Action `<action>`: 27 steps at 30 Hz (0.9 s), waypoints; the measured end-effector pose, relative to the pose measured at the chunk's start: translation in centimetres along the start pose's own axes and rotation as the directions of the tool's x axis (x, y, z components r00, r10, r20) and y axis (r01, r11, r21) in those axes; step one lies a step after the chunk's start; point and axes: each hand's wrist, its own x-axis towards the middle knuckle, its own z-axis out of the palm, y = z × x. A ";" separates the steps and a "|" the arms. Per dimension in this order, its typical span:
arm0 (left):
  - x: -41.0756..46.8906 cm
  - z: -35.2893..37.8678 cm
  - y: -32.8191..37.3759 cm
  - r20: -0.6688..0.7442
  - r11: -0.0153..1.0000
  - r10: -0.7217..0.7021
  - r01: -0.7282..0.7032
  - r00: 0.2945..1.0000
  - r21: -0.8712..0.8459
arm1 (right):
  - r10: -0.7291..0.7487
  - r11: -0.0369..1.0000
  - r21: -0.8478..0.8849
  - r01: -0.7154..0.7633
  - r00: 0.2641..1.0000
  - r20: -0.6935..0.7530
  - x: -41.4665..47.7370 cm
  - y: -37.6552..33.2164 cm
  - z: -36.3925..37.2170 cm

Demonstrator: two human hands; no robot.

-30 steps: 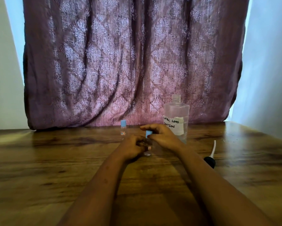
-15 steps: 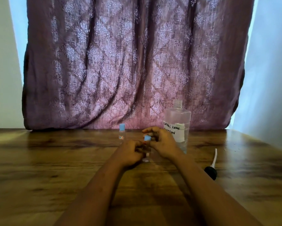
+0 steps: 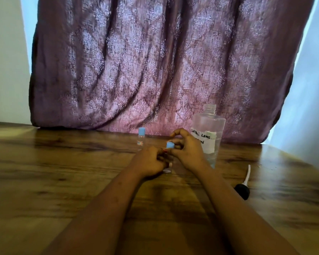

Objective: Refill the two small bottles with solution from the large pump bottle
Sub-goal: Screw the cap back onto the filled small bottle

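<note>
We're over a wooden table (image 3: 62, 172), with a purple curtain (image 3: 155, 61) behind the large bottle (image 3: 213, 126). Its pump (image 3: 242, 191) lies to its right, and a capped small bottle (image 3: 141, 138) stands to its left. Just left of it, nearer us, the second small bottle (image 3: 167, 170) is mostly hidden: our left hand (image 3: 151, 161) grips it and our right hand (image 3: 188, 151) pinches its blue cap (image 3: 170, 145).

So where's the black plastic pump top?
The black pump top lies on the wooden table, right side of the head view, near the large clear bottle.
</note>
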 end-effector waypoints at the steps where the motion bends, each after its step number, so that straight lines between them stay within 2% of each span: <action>1: -0.1 0.0 0.0 -0.003 1.000 0.003 -0.003 1.000 -0.018 | 0.003 1.000 0.001 -0.003 1.000 0.004 -0.1 0.1 0.0; 8: 0.0 -0.7 -0.1 -0.131 0.997 -0.003 -0.007 0.991 -0.076 | 0.086 0.992 -0.100 -0.075 0.990 0.113 -0.7 0.6 -0.5; 12: 0.3 -0.5 -0.7 -0.142 0.997 -0.016 0.006 0.990 -0.071 | 0.136 0.987 -0.103 -0.123 0.982 0.128 -1.1 0.7 -0.2; 14: 0.3 -0.5 -0.6 -0.143 0.995 -0.025 0.011 0.989 -0.100 | 0.138 0.984 -0.128 -0.125 0.985 0.099 -1.1 0.6 0.0; 18: 0.7 -1.6 -0.9 -0.230 0.987 -0.046 0.009 0.972 -0.158 | 0.166 0.970 -0.169 -0.172 0.985 -0.051 -0.3 0.3 0.0; 23: 0.9 -2.8 -2.2 -0.348 1.000 -0.007 0.016 0.937 0.022 | 0.223 0.959 -0.156 -0.238 0.969 -0.111 1.7 -0.1 -0.5; 27: 1.1 -2.9 -2.5 -0.401 0.996 -0.013 0.046 0.916 0.073 | 0.211 0.935 -0.267 -0.235 0.971 -0.116 3.6 -0.2 0.9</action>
